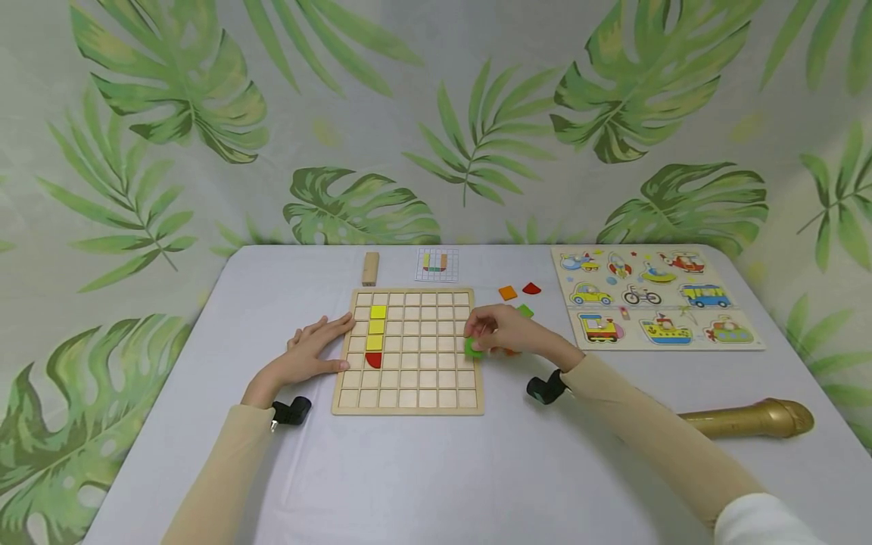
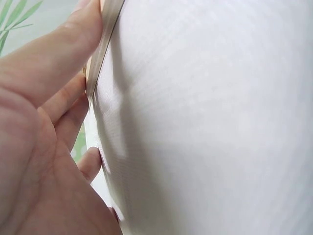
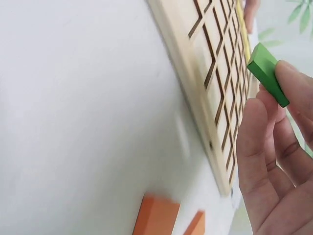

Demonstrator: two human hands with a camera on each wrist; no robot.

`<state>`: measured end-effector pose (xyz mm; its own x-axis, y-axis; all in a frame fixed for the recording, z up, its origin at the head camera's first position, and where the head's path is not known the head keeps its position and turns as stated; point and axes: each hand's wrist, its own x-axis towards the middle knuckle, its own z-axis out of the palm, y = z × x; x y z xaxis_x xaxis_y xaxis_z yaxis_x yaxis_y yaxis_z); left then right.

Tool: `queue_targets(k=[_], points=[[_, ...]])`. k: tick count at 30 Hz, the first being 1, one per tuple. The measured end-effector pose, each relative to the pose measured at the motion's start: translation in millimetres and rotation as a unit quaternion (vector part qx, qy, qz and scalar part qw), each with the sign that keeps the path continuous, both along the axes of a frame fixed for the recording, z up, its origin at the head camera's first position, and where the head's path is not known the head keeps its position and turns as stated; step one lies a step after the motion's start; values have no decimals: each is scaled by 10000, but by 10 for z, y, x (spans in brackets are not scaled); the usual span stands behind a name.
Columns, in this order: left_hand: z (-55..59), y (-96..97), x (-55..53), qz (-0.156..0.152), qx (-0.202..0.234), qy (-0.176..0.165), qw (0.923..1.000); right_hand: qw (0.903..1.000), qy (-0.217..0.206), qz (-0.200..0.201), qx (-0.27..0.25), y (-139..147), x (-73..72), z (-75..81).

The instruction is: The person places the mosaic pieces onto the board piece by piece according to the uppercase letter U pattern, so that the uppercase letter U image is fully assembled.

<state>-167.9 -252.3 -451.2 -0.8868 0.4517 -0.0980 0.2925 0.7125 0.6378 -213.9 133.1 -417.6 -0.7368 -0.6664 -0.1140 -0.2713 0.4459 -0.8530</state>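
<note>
Right wrist view: the right hand (image 3: 289, 159) pinches a green tile (image 3: 266, 71) by the right edge of the gridded board (image 3: 188, 78).
Small, the tile looks light, rigid, perhaps slick and hard to break, best taken by opposite side edges; beyond, the left hand (image 1: 309, 352), thumb spread from the fingers, rests against the board's left rim.

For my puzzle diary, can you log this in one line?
left fingers: touch grid board edge | right fingers: pinch green piece | on board: three yellow squares, red piece
</note>
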Motion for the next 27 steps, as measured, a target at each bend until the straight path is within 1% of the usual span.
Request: queue_targets(k=[5,12,19,23,27], points=[[4,4,6,-23,-28,17,10000,9998,-68,141,-100,-297,-24,-41],[10,9,6,-2,-29,-11,10000,9984,208,503,-160,-701,-51,-106],[13,20,4,30,42,2,10000,9981,144,592,-84,-1046,-15,-123],[-6,15,4,51,42,59,10000,9974,317,638,60,-1186,15,-158],[-18,4,-8,63,13,-21,10000,9961,571,605,299,-1272,57,-171]])
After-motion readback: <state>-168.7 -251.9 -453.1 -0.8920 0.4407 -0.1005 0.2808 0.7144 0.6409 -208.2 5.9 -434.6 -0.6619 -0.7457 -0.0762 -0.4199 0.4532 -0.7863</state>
